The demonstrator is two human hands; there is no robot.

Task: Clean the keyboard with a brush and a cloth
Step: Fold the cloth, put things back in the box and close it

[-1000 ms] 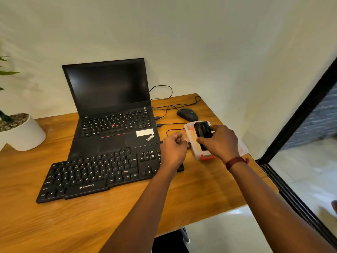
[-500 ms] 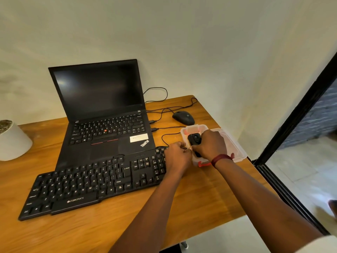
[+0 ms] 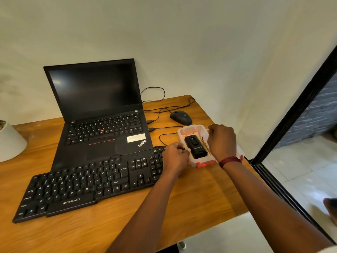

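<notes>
A black Zebronics keyboard [image 3: 87, 187] lies on the wooden desk in front of the laptop. To its right stands a small translucent plastic box [image 3: 193, 129] with a red latch. Inside lie a black device [image 3: 196, 147] and a thin golden stick [image 3: 205, 145]. My left hand [image 3: 175, 161] is curled against the box's left wall, over the keyboard's right end, with a small dark thing at its fingertips. Fingers of my right hand [image 3: 221, 141] curl over the box's right rim. I see no brush head and no cloth.
An open black laptop [image 3: 102, 114] stands behind the keyboard. A black mouse [image 3: 181, 117] and cables lie behind the box. A white plant pot [image 3: 11, 141] is at the far left. The desk's right edge [image 3: 255, 179] drops off beside a black door frame.
My right hand has let go of the black device, which now lies in the box, and has shifted to the box's right rim. My left hand stays at the left wall.
</notes>
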